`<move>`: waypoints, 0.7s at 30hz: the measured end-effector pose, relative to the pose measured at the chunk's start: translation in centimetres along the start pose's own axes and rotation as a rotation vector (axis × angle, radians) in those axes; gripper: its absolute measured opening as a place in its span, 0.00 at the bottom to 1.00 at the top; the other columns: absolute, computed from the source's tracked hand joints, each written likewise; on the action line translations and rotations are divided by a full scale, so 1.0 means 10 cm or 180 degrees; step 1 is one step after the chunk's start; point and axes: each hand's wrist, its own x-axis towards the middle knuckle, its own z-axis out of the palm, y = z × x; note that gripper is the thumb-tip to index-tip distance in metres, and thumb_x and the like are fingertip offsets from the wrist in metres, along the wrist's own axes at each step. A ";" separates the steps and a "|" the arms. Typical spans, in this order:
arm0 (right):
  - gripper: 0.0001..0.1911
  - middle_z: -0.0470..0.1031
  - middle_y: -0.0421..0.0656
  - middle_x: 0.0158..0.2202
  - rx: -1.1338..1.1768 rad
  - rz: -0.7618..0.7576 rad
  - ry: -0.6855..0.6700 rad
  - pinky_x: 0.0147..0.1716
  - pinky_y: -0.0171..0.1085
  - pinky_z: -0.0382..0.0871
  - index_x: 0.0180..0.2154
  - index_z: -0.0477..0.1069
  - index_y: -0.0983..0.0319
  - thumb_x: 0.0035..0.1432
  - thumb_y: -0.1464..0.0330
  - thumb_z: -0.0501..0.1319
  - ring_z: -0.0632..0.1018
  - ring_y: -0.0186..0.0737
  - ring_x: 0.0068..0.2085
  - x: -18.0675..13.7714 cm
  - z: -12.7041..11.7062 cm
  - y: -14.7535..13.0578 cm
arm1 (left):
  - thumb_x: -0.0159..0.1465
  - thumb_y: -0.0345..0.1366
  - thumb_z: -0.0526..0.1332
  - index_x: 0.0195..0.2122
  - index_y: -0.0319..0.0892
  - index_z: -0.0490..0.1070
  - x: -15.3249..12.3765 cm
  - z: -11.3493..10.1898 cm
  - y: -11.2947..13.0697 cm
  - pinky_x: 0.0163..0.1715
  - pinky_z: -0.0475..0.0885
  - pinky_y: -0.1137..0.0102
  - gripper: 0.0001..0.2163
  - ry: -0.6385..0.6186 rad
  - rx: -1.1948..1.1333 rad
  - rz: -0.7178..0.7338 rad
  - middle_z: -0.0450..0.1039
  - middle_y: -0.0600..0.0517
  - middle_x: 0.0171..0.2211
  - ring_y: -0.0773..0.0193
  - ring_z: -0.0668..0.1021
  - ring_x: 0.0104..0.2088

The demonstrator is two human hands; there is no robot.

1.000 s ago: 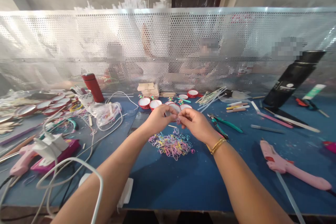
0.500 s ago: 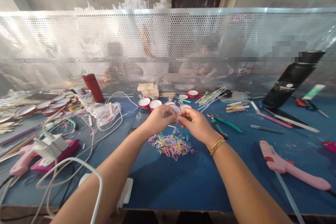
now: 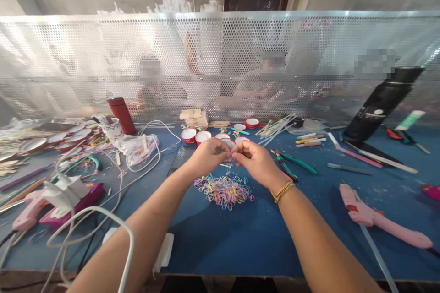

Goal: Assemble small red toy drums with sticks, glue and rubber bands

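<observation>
My left hand and my right hand meet fingertip to fingertip above the middle of the table. Both are closed in a pinch on a tiny pink rubber band, mostly hidden by the fingers. Just below them on the blue tabletop lies a loose heap of small coloured rubber bands, pink, yellow and pale blue. Red-rimmed white cups with little coloured figures stand behind the hands. Green-handled pliers rest to the right of my right hand.
A pink glue gun lies at right, near a tilted black bottle. White cables, a power strip and a red flask crowd the left. A perforated metal screen closes off the back, people behind it.
Both hands stay in nearly the same place, with the fingertips shifting slightly. Pale blue bands under the fingertips look lower and closer to the heap now.
</observation>
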 end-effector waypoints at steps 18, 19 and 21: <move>0.10 0.75 0.39 0.23 -0.0357 0.0481 -0.1588 0.26 0.34 0.63 0.27 0.75 0.60 0.52 0.60 0.68 0.71 0.34 0.26 -0.12 0.00 -0.13 | 0.57 0.31 0.62 0.25 0.41 0.71 0.05 -0.06 -0.02 0.34 0.64 0.68 0.04 0.0680 0.0149 0.0025 0.70 0.53 0.27 0.65 0.70 0.30; 0.11 0.75 0.39 0.23 -0.0502 0.0505 -0.1595 0.26 0.34 0.62 0.27 0.76 0.60 0.51 0.59 0.69 0.71 0.34 0.26 -0.12 -0.01 -0.13 | 0.56 0.31 0.62 0.25 0.41 0.71 0.05 -0.07 -0.02 0.34 0.64 0.68 0.04 0.0686 0.0146 -0.0003 0.69 0.53 0.27 0.65 0.70 0.30; 0.13 0.74 0.40 0.23 -0.0658 0.0455 -0.1260 0.26 0.35 0.62 0.26 0.75 0.60 0.50 0.58 0.69 0.71 0.35 0.26 -0.11 -0.02 -0.13 | 0.56 0.31 0.62 0.25 0.41 0.71 0.05 -0.07 -0.01 0.34 0.64 0.68 0.04 0.0671 0.0142 -0.0007 0.69 0.53 0.27 0.65 0.70 0.30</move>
